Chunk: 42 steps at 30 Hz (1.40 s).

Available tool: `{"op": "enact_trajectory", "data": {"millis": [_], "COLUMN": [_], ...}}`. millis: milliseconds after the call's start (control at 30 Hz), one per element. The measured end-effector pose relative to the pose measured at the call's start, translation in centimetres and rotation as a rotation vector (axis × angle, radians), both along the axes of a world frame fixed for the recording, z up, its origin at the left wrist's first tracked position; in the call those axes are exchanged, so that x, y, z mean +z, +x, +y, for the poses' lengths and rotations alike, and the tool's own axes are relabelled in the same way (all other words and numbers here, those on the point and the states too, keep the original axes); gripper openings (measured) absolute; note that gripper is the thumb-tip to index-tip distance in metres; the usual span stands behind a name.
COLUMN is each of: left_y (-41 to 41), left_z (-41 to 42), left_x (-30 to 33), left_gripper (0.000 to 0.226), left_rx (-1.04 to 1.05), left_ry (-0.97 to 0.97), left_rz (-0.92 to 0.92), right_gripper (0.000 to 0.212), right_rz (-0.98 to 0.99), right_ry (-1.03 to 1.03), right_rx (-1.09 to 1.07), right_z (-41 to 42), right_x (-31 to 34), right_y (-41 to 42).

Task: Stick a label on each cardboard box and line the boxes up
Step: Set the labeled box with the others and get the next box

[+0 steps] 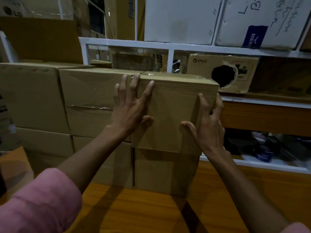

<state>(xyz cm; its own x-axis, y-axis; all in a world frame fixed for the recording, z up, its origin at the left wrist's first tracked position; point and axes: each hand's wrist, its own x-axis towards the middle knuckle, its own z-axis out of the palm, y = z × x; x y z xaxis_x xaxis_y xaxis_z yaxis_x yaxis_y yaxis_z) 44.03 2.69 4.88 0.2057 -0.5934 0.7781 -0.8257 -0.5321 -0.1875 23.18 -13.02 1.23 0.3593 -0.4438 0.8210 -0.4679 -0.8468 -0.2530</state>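
Up close, a person presses both hands against a cardboard box point(175, 111) on top of a stack.

Their left hand point(129, 108) lies flat on the box's near face, fingers spread wide and reaching its top edge. Their right hand point(208, 125) cups the box's right corner, thumb on the near face, fingers bent round the side. This box sits on a lower box point(166, 170), overhanging slightly toward us, beside a row of stacked boxes point(87, 101) on its left. A white rack point(170, 46) stands behind; the wooden surface point(143, 211) lies nearest.
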Motion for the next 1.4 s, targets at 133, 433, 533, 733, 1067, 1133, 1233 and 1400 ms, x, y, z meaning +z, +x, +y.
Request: {"op": "enact_trajectory", "data": {"millis": [133, 433, 533, 733, 1067, 1133, 1233, 1400], "left_y": [0.3, 1.3, 1.3, 1.4, 1.7, 1.5, 1.3, 0.3], "left_z": [-0.7, -1.1, -1.4, -1.7, -1.3, -1.1, -0.9, 0.5], "left_x": [0.3, 0.9, 0.8, 0.3, -1.3, -2.1, -3.7, -5.7], "left_gripper": [0.13, 0.124, 0.124, 0.123, 0.111, 0.104, 0.096, 0.087], "left_rx": [-0.028, 0.0, 0.002, -0.014, -0.017, -0.025, -0.046, -0.045], "left_ry": [0.02, 0.059, 0.059, 0.051, -0.001, -0.028, -0.051, -0.054], "left_rz": [0.04, 0.089, 0.078, 0.075, 0.018, -0.001, -0.019, 0.001], "right_gripper": [0.095, 0.093, 0.093, 0.094, 0.091, 0.087, 0.081, 0.07], "right_rz": [-0.019, -0.02, -0.018, -0.023, -0.061, -0.072, -0.065, -0.012], "right_ry": [0.007, 0.003, 0.004, -0.004, -0.02, -0.046, -0.079, -0.16], "right_rx": [0.009, -0.007, -0.013, 0.001, 0.045, 0.017, -0.044, -0.042], "right_z": [-0.5, -1.2, -1.3, -1.6, -1.3, -0.8, 0.1, 2.5], "right_x": [-0.2, -0.2, -0.2, -0.3, -1.2, -1.6, -2.1, -2.7], "right_y": [0.4, 1.3, 1.5, 1.9, 2.0, 2.2, 2.7, 3.4]}}
